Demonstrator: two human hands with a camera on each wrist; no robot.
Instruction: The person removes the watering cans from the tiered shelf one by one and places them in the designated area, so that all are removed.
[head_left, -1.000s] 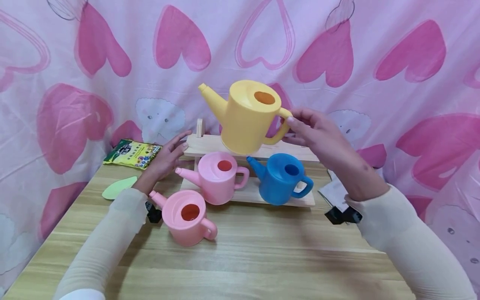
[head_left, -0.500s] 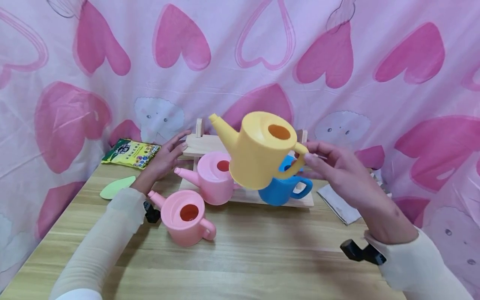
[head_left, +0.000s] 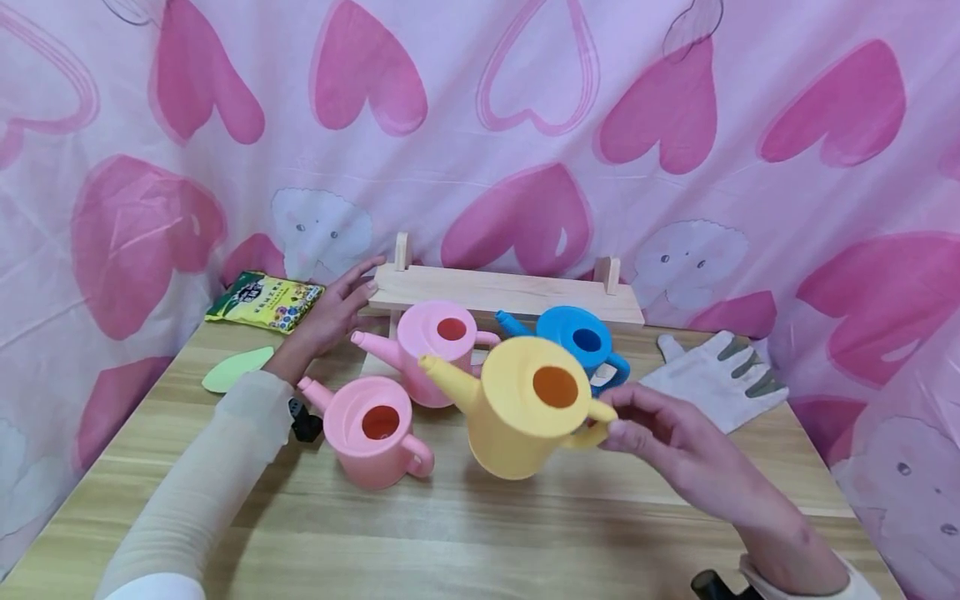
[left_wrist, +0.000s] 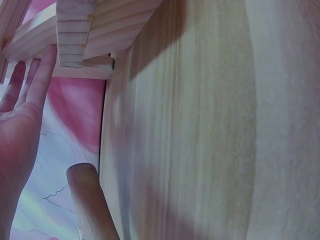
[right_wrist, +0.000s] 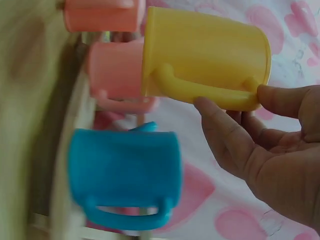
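Observation:
My right hand (head_left: pixel 686 442) pinches the handle of a yellow watering can (head_left: pixel 510 400) with thumb and fingers. The can hangs above the table, its spout toward the left. In the right wrist view the yellow can (right_wrist: pixel 205 55) is raised off the tabletop, apart from the blue can (right_wrist: pixel 125 165). At the left end of a small wooden shelf (head_left: pixel 510 290), my left hand (head_left: pixel 330 317) rests with fingers extended against the wood. On its lower board stand a pink watering can (head_left: pixel 420 350) and a blue watering can (head_left: pixel 562 327), the latter partly hidden by the yellow one.
A second pink watering can (head_left: pixel 367 450) stands on the table in front of the shelf. Left lie a yellow-green packet (head_left: pixel 266 302) and a light green leaf-shaped piece (head_left: pixel 236 369). A white and grey glove (head_left: pixel 712 379) lies at the right. A heart-print curtain (head_left: pixel 480 100) hangs behind.
My right hand has lowered the yellow can from above the shelf and brought it nearer me. The glove has come into fuller view. My left hand stays at the shelf's end.

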